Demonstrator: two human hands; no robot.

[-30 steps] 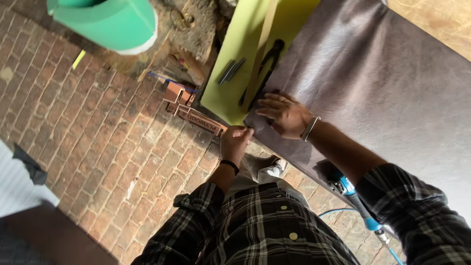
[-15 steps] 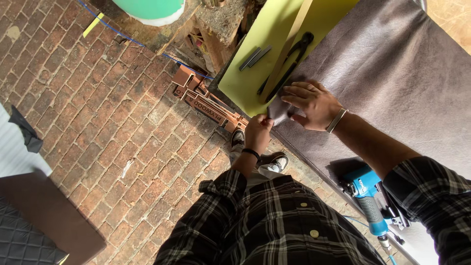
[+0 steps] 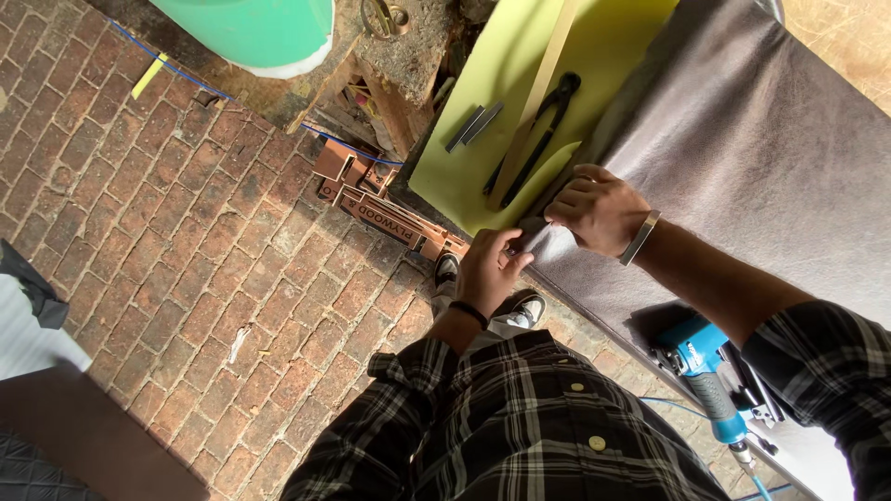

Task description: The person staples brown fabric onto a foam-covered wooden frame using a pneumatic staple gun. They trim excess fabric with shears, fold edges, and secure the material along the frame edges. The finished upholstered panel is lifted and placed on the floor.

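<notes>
Head view, one entry per item.

- Sheet: grey, limp, draped across the worktop; its near corner lies at the edge of the mat, between the two hands.
- Left hand: black wristband; grip clenched on the sheet corner, thumb and fingers pinching it, just below the mat.
- Right hand: metal bracelet; fingers curled down onto the sheet's edge, grasping the fold where it meets the mat, touching the left hand's pinch.
- Mat: yellow-green, flat, the landmark here.
- Pincers: black, lying on the mat beside a wooden strip.
- Two grey bars: on the mat, left of the pincers, side by side.
- Blue tool: hose-fed, well below the mat, past the right forearm.
- Green tub: above and left of the mat.
- Brick floor: left of the mat, with brown offcuts near the mat's lower corner.

Step, as judged: the sheet corner is being gripped and tensioned or folded at the mat's edge. A further pull would call for the right hand to pin the fold firmly while the left draws the corner evenly, so that the sheet does not wrinkle or slip.
</notes>
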